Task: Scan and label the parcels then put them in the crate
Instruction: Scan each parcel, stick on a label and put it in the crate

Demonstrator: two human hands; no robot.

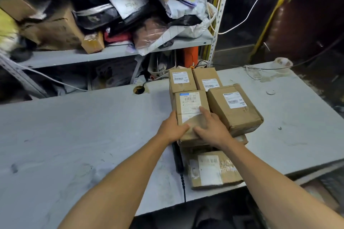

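Note:
Several brown cardboard parcels with white barcode labels stand clustered on the grey table (74, 126). My left hand (172, 128) grips the near left corner of the front parcel (189, 106), thumb over its top. My right hand (210, 126) lies on the same parcel's top and near right side, fingers spread over its label. To the right sits a larger tilted parcel (234, 108). Two smaller parcels (181, 79) (206, 78) stand behind. A flat parcel (212, 170) lies at the table's near edge. A black scanner (177, 160) with a cable lies under my forearms. No crate is in view.
A grey shelf (111, 53) behind the table is piled with boxes, bags and mailers. A roll of clear tape (283, 63) sits at the table's far right corner. White cables hang at the back. A cable hole (138, 89) is cut in the tabletop.

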